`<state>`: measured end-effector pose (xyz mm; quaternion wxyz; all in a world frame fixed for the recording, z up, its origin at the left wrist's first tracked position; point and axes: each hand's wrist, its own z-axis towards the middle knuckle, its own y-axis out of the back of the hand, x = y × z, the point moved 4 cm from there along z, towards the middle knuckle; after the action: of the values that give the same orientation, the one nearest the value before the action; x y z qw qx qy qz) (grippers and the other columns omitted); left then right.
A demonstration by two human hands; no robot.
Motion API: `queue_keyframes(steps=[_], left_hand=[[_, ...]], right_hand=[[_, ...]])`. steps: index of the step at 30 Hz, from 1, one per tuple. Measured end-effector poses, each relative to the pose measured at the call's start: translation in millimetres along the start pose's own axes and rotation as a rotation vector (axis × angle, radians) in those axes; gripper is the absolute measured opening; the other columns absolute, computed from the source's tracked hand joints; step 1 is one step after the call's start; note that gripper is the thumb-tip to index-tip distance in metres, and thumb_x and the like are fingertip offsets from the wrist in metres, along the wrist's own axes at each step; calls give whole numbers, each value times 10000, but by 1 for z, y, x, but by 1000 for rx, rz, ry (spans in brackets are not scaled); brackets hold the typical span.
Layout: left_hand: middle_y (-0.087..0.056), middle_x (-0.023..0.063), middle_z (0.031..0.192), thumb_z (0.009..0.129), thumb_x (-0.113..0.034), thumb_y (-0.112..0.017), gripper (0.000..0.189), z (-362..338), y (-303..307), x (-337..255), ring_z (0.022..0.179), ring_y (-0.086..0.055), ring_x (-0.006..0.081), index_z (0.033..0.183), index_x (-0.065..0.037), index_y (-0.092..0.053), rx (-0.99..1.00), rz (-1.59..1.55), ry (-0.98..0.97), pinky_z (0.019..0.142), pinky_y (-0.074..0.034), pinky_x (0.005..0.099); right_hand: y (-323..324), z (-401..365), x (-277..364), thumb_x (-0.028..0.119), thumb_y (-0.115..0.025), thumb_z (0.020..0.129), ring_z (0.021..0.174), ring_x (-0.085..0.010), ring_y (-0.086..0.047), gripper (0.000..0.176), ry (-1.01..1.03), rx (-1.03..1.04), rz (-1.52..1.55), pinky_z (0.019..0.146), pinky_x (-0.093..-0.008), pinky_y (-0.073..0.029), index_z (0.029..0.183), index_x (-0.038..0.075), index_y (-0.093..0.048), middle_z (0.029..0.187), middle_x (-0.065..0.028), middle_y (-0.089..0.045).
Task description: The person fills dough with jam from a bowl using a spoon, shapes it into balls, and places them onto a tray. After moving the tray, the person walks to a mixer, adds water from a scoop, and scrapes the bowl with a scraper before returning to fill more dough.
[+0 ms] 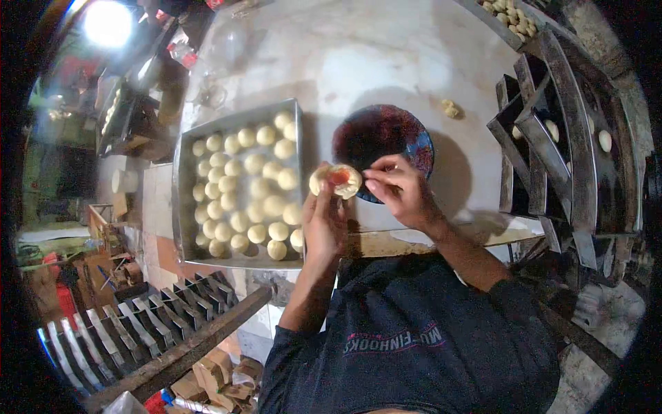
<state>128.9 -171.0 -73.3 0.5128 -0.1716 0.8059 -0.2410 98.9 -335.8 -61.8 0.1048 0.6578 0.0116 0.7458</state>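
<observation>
My left hand [323, 228] holds up a piece of dough [350, 186] with red filling showing in its open middle. Just right of it, my right hand [405, 190] has its thumb and fingers drawn together at the dough's edge; whether they pinch the dough or a bit of filling is too small to tell. Behind both hands stands a round bowl [429, 155] with dark red contents, its rim blue on the right. At the left, a metal tray [238, 262] carries rows of pale dough balls [265, 135], close to my left hand.
A small dough lump [450, 108] lies on the pale tabletop [372, 52]. Metal loaf tins [552, 131], some holding dough pieces, are stacked at the right. More dough pieces [509, 17] sit at the far right. Several narrow tins [138, 324] line the lower left by a beam.
</observation>
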Motion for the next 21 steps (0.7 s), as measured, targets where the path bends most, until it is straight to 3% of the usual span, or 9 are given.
queue_keyframes(steps=[1,5,7,9,10,13,14,17,21], left_hand=[[-595,62,1151,992,-223,-479,412,-5,1,-1,921,-581,89,1351,-27,-435,75,15,-21,657,-454,189],[-491,142,1291,1011,-208,-420,472,-29,-1,-8,1129,-525,216,1411,17,-309,32,177,-351,937,-434,339],[-482,221,1201,981,-192,-427,607,-53,0,-21,1034,-524,303,1448,69,-139,-45,1041,-872,919,-421,370],[-473,233,1162,951,-187,-469,716,-87,-2,-34,1009,-510,332,1442,101,-34,-3,1139,-1001,942,-396,402],[-435,249,1192,934,-180,-494,778,-106,-1,-42,1037,-484,349,1422,132,26,46,998,-830,978,-361,416],[-390,263,1343,946,-106,-454,692,-149,27,-64,1160,-466,334,1447,104,-26,-23,1135,-979,977,-378,407],[-192,240,1502,957,-118,-410,646,-166,32,-70,1363,-269,295,1470,58,-60,55,698,-807,1108,-225,386],[-326,199,1440,921,-372,-574,765,-199,68,-76,1296,-389,263,1446,41,-201,236,-4,-641,1083,-302,382],[-428,223,1323,863,-479,-621,651,-232,101,-77,1200,-467,289,1265,6,-459,207,258,-797,1018,-385,409]], right_hand=[[-16,0,-12,111,-686,842,897,-186,-632,233,-159,17,414,745,-283,-554,1007,-51,-662,1075,-114,-550],[-51,-2,-8,126,-684,854,888,-149,-635,239,-222,-83,792,715,-236,-562,973,-81,-663,1059,-90,-556],[-58,-14,52,116,-695,838,878,-147,-625,231,69,-134,156,738,-265,-546,978,-67,-673,1035,-103,-589],[-77,-30,93,76,-759,746,848,-152,-629,226,365,-133,-41,689,-261,-537,936,-26,-691,996,-91,-615],[-84,-41,113,73,-745,743,826,-201,-637,206,449,-131,-164,688,-284,-538,908,-32,-679,965,-100,-604],[-110,-74,149,27,-687,759,814,-273,-638,136,568,-174,-234,687,-331,-523,879,-23,-650,930,-108,-599],[-119,-88,157,12,-661,774,840,-277,-630,139,631,-194,-237,710,-342,-522,906,-18,-634,946,-114,-600],[-132,-127,185,24,-650,784,833,-281,-607,113,826,-29,-235,721,-372,-504,887,-3,-612,936,-118,-591],[-147,-161,196,48,-697,741,799,-281,-599,141,653,77,-221,681,-366,-488,842,11,-606,900,-121,-590]])
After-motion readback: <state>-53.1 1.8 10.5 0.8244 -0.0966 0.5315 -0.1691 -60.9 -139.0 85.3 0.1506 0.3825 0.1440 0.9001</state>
